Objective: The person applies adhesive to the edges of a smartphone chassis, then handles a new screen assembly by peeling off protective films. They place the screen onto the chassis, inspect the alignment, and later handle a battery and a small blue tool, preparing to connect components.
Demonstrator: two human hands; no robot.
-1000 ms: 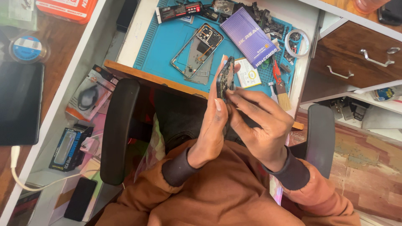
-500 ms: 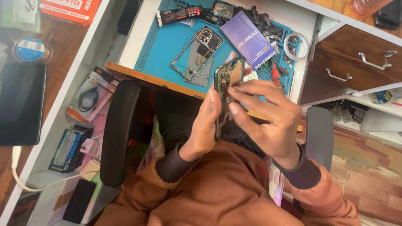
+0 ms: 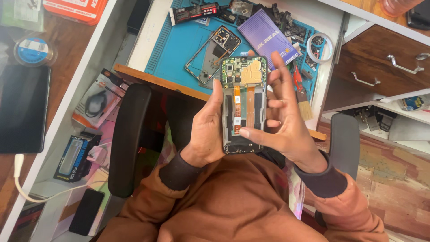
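An opened smartphone (image 3: 242, 101) with its back cover off shows a green circuit board, copper shielding and orange flex cables. My left hand (image 3: 207, 130) grips its left edge and holds it upright in front of me. My right hand (image 3: 283, 118) supports the right edge, with the thumb pressing on the lower middle of the phone's inside and the fingers spread apart. Both hands are above my lap, just in front of the desk edge.
A blue repair mat (image 3: 179, 45) on the desk carries a bare phone frame (image 3: 212, 54), a purple box (image 3: 266, 38), a tape roll (image 3: 320, 47), a brush (image 3: 302, 96) and small parts. Wooden drawers (image 3: 385, 67) stand right. Chair armrests (image 3: 127, 139) flank me. Boxes lie on the left shelf.
The phone has turned from edge-on to face me, its open inside now fully visible. My right fingers have spread and the thumb has settled on the phone's lower interior.
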